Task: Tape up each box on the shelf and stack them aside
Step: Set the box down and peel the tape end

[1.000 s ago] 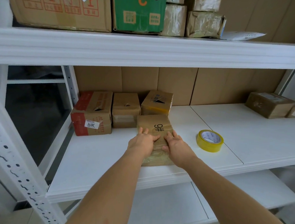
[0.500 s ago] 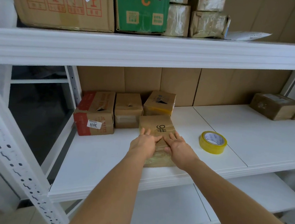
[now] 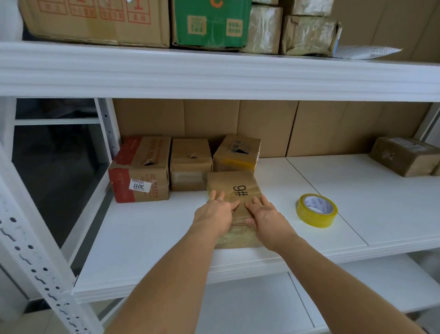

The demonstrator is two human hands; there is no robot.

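Observation:
A small brown box marked "9#" (image 3: 234,185) lies on the white middle shelf (image 3: 155,240). My left hand (image 3: 214,212) and my right hand (image 3: 267,218) both rest flat on its top, fingers straight, pressing on either side of a clear tape strip along the middle. Behind it stand three boxes with torn tops: a red-and-brown one (image 3: 141,168), a plain brown one (image 3: 190,163) and one with yellow tape (image 3: 237,153). A yellow tape roll (image 3: 317,210) lies to the right of my right hand.
Two taped brown boxes (image 3: 405,156) sit at the far right of the shelf. The upper shelf (image 3: 221,72) carries a large carton, a green box and wrapped parcels. A perforated white upright (image 3: 23,243) runs down the left. A lower shelf (image 3: 254,314) shows beneath.
Both hands stay pressed on the "9#" box; their fingers have shifted slightly along its top. The view has drifted a little to the left.

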